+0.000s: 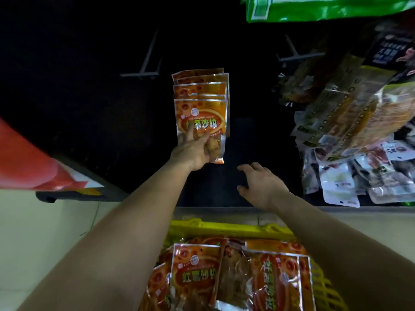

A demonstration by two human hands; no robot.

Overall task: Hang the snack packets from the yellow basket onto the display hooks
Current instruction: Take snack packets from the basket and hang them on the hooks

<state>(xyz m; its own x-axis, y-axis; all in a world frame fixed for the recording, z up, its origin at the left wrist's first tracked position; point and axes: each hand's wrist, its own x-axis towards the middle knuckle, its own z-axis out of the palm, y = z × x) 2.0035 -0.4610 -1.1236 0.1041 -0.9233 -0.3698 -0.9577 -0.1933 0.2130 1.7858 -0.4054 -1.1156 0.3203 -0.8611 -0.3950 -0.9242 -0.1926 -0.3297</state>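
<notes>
Snack packets, orange and red, are seen hung in an overlapping row against the dark panel, mid-scene; whatever bears them is hidden behind their tops. The front packet is gripped at its lower part by the left hand, with fingers curled round its left edge and one finger laid straight up the printed face. The thumb's hold cannot be made out. The right hand is held apart, to the right and nearer, fingers loosely spread, nothing in it.

More packets of the same print are heaped in the yellow basket at the near edge. The basket is cut off by the frame below and partly covered by both forearms.

A display hook is faintly picked out far left of the row, and a second hook far right; their tips are hard to trace in the gloom.

On the right a crowded mass of other hung packets is noted, blurred, print unreadable. A green bag is cut off at the far top edge. A red shape at the left is blurred and cannot be identified
</notes>
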